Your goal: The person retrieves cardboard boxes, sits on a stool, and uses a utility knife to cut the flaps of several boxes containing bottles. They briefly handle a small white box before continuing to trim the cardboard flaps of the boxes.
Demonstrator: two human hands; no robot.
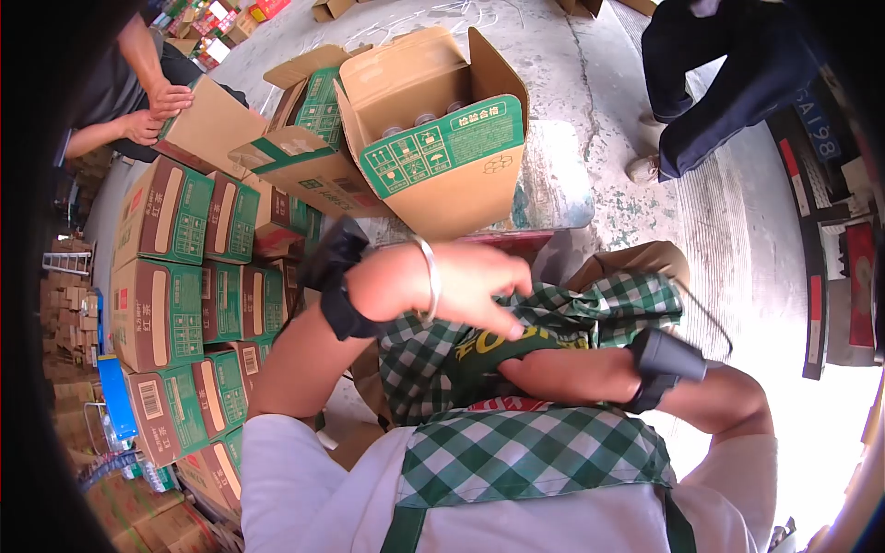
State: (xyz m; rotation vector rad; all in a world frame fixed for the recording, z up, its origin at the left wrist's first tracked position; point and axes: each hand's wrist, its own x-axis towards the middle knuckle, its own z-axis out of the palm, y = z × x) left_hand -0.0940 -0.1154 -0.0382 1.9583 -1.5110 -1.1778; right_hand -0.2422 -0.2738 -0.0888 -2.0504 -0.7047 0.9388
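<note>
fingers (512,274) of the left hand (470,281) are loosely spread and slightly blurred, curled a little above the lap, with nothing seen between them. the right hand is out of sight where the right forearm (576,376) runs into the cloth of the checked apron (544,452); whether it is in a pocket or only under a fold, and whether its fingers are closed, i cannot tell.

the apron lies across the person's chest and lap, rumpled around a dark green panel (470,350) with yellow lettering. it should handle as light, limp cloth, nothing to break; a pinch at an edge or a raised fold would hold better than a flat palm, which would just slide the fabric.

beyond the left hand stands an open carton (452,198) with clear bottle tops (424,119) inside. it looks stiff-walled but probably heavy, best held low with both palms, not by its flaps. farther off, another person's hands (166,106) rest on a carton beside stacked boxes (161,313).
</note>
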